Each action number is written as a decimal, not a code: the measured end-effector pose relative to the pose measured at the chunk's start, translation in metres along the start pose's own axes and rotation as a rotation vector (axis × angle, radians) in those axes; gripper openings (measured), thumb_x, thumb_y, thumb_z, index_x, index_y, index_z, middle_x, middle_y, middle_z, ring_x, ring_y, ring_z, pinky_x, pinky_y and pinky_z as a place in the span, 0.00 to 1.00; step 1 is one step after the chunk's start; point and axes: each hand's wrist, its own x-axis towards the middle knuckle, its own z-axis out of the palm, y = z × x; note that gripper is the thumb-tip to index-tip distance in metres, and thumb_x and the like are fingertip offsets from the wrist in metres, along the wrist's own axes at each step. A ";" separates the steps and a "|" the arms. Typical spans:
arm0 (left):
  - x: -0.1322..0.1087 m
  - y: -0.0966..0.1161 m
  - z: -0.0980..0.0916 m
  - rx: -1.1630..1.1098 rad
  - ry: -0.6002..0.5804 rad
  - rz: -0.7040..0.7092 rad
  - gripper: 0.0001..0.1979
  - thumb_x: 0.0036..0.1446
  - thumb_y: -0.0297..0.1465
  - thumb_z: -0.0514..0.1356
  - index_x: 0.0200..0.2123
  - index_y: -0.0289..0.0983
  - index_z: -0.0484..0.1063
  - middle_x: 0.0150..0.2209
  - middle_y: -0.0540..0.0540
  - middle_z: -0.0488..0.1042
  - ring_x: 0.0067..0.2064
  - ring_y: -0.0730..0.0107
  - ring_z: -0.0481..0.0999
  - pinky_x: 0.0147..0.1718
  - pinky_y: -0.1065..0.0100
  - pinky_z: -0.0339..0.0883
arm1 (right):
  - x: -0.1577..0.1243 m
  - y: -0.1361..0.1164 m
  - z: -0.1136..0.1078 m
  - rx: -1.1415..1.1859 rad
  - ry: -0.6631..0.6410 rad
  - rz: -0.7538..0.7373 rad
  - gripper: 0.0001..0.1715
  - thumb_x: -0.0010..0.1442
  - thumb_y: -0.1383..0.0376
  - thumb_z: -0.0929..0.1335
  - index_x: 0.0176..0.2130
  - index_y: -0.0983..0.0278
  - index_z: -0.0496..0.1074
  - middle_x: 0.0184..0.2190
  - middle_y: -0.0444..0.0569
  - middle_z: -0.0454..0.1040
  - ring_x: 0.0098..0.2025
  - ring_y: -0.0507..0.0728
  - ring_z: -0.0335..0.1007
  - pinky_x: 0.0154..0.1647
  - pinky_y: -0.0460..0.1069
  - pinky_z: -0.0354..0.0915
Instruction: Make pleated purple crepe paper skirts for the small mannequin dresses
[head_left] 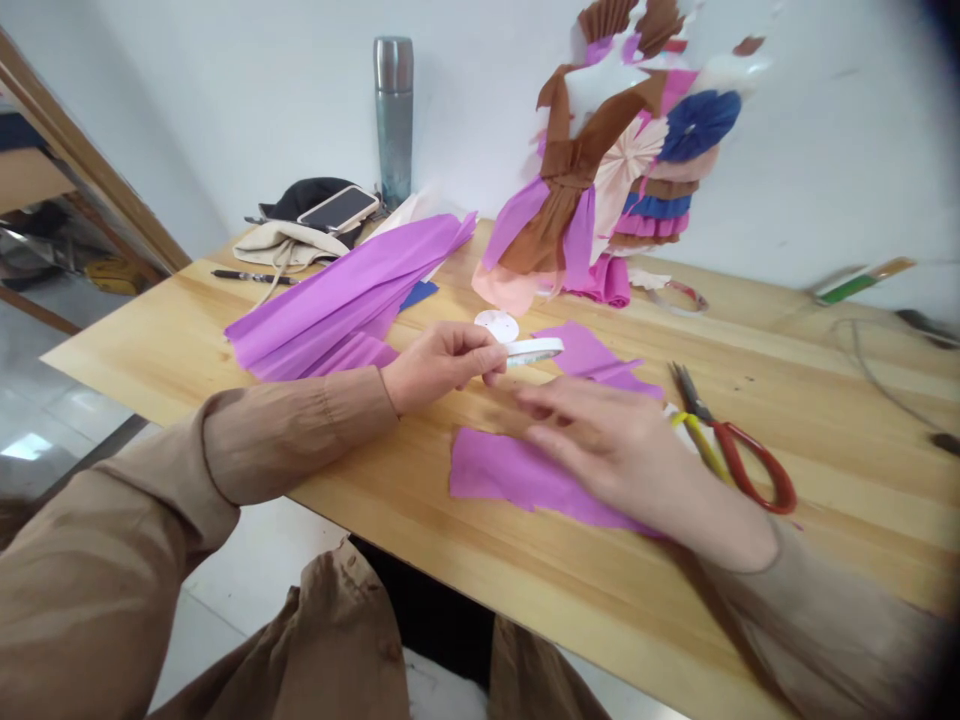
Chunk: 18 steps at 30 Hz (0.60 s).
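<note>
Between the thumb and fingers of my left hand (454,362) is a narrow roll of white tape (536,349), held above the table. My right hand (611,445) is just to the right of it, smeared by motion, with its fingers pointing at the roll; whether they grip anything is unclear. Beneath that hand lies a purple paper strip (499,470). Another purple piece (592,355) rests behind the tape, beside a white disc (496,325). Red-handled scissors (754,465) lie to the right of my right hand, blades pointing away.
Folded purple paper (330,300) covers the left of the wooden table (420,545). Two small figures dressed in paper (574,180) stand at the back. A steel flask (394,120), a phone (339,208), a pen (253,277) and a green cutter (862,281) are also around.
</note>
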 end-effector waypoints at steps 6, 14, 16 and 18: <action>0.000 -0.006 0.003 0.040 -0.021 0.010 0.13 0.60 0.32 0.58 0.24 0.32 0.70 0.23 0.52 0.72 0.22 0.84 0.61 0.22 0.77 0.56 | -0.004 -0.005 0.027 0.094 -0.212 0.039 0.12 0.57 0.75 0.66 0.41 0.64 0.75 0.38 0.53 0.78 0.46 0.61 0.74 0.44 0.55 0.72; 0.002 -0.011 0.004 -0.018 -0.007 -0.053 0.11 0.58 0.31 0.59 0.26 0.32 0.73 0.25 0.51 0.74 0.24 0.82 0.66 0.23 0.78 0.61 | 0.005 -0.011 0.005 0.471 -0.103 0.392 0.09 0.57 0.66 0.67 0.26 0.61 0.66 0.23 0.43 0.69 0.25 0.52 0.65 0.25 0.46 0.62; 0.001 -0.010 0.005 -0.017 0.004 -0.064 0.11 0.59 0.31 0.59 0.26 0.32 0.73 0.25 0.51 0.73 0.23 0.83 0.65 0.22 0.79 0.59 | 0.006 -0.010 0.003 0.619 0.003 0.502 0.07 0.55 0.62 0.69 0.28 0.61 0.67 0.23 0.42 0.68 0.24 0.51 0.64 0.23 0.46 0.62; 0.000 -0.009 0.006 -0.021 0.017 -0.085 0.11 0.59 0.32 0.59 0.26 0.32 0.73 0.24 0.52 0.73 0.21 0.84 0.64 0.19 0.79 0.58 | 0.006 -0.007 0.002 0.726 0.101 0.601 0.10 0.53 0.60 0.71 0.29 0.61 0.66 0.22 0.41 0.68 0.23 0.50 0.63 0.22 0.45 0.61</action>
